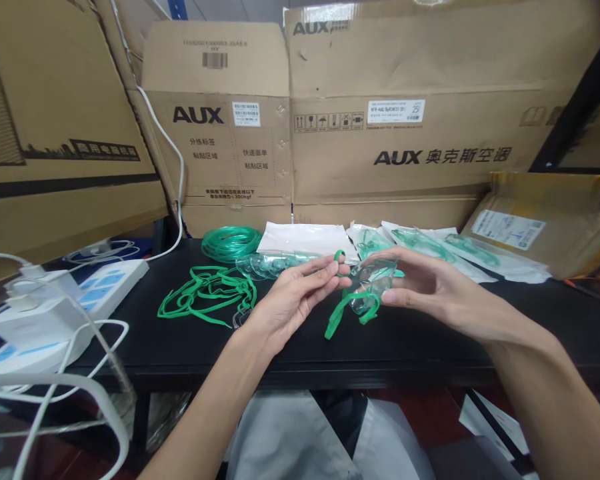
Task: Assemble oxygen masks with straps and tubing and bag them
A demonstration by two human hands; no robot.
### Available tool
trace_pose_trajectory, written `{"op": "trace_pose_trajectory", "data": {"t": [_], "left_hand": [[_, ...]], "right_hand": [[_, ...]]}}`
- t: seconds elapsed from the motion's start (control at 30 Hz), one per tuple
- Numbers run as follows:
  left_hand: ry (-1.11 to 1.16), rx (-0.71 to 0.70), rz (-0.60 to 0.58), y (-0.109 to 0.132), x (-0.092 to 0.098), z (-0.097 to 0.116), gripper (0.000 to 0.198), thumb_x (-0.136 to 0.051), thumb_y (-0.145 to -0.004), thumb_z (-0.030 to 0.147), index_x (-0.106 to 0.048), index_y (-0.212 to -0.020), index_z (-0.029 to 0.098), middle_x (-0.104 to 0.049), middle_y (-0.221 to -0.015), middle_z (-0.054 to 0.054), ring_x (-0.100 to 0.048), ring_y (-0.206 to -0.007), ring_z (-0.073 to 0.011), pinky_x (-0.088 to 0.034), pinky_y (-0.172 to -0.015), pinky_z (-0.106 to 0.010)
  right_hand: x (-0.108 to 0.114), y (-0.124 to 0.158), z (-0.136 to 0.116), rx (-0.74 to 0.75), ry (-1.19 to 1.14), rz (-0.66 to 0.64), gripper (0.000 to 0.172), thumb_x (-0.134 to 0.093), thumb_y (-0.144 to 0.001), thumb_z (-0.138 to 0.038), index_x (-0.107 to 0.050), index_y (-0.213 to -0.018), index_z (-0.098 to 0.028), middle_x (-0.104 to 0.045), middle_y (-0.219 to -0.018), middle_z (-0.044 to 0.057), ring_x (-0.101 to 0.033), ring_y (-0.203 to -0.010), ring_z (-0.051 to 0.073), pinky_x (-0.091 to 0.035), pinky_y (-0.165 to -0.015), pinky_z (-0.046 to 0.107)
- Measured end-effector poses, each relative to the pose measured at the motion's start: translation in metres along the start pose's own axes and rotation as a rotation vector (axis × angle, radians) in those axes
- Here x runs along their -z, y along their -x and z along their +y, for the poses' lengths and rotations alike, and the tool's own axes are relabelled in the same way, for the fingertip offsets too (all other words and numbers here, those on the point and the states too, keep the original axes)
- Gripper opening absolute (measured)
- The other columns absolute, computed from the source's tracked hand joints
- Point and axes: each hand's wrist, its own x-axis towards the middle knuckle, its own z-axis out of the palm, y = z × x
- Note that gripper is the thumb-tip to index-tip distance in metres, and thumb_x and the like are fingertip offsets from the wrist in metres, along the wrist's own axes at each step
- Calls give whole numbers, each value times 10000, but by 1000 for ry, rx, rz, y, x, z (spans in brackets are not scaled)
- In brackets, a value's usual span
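My right hand (pixel 425 277) is closed around a clear green-tinted oxygen mask (pixel 373 280), held just above the black table. A green elastic strap (pixel 336 320) hangs from the mask. Between the thumb and fingers of my left hand (pixel 305 287), a part of the green strap is pinched, with a small loop showing above the fingertips. To the left lies a loose tangle of green straps (pixel 205 293), with some thin metal strips (pixel 241 316) beside it. Several clear masks (pixel 275 265) rest in a row behind my left hand.
A coil of green tubing (pixel 231 243) and a white packet (pixel 307 239) lie at the back. Bagged masks (pixel 420 245) are at the back right, near a cardboard parcel (pixel 545 220). A power strip (pixel 113 287) with white cables sits left. Large cartons (pixel 340 160) stand behind.
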Motion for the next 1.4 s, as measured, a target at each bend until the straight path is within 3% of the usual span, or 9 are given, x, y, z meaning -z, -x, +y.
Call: {"op": "trace_pose_trajectory", "data": {"t": [0.27, 0.53, 0.73, 0.93, 1.07, 1.23, 1.4], "left_hand": [[-22, -15, -22, 1, 2, -2, 141, -724, -890, 96, -775, -1019, 119, -769, -1017, -58, -753, -878, -106, -595, -860, -121], [-101, -47, -41, 1, 3, -3, 155, -762, -878, 168, -776, -1027, 126, -769, -1055, -65, -743, -928, -124, -579, -941, -175], [-93, -105, -56, 1, 1, -6, 172, -781, -861, 179, -770, -1025, 128, -767, -1064, -72, -737, -941, -132, -561, -954, -197], [-35, -174, -36, 0, -2, -14, 164, -798, -847, 207, -757, -993, 145, -723, -1057, -35, -711, -944, -124, -526, -967, -220], [-16, -225, -25, -2, -3, -18, 146, -788, -859, 222, -740, -968, 137, -652, -960, 0, -651, -833, -65, -518, -863, -169], [-93, -303, 47, -5, -7, -22, 199, -763, -884, 287, -713, -996, 130, -625, -911, -2, -607, -775, -62, -501, -787, -166], [-230, -425, 178, -5, -14, -28, 225, -743, -891, 334, -687, -985, 137, -648, -823, -2, -615, -740, -96, -494, -722, -193]], "right_hand": [[-1, 0, -1, 37, -8, -6, 410, -758, -862, -383, -653, -1254, -327, -661, -1286, 42, -671, -1105, 276, -578, -967, 436], [1, -1, 5, 67, 28, 8, 433, -794, -835, -355, -672, -1249, -322, -660, -1290, 39, -657, -1134, 272, -558, -1004, 422], [-1, -2, 5, 91, 60, -5, 407, -824, -814, -334, -696, -1199, -304, -692, -1224, 36, -666, -1104, 249, -578, -940, 353], [-9, -6, 8, 106, -33, 27, 401, -801, -843, -306, -681, -1225, -323, -713, -1140, 9, -704, -942, 177, -597, -844, 290], [-12, -6, 4, 145, -21, 56, 392, -785, -859, -318, -692, -1239, -334, -689, -1229, 10, -672, -1109, 203, -570, -942, 291], [-13, -5, 0, 191, 93, 88, 251, -681, -940, -388, -739, -1180, -340, -711, -1233, 2, -645, -1172, 210, -540, -990, 289], [-29, -15, 9, 204, 79, 205, 205, -605, -983, -400, -756, -1059, -284, -736, -1110, 21, -673, -1046, 197, -564, -838, 268]]}}
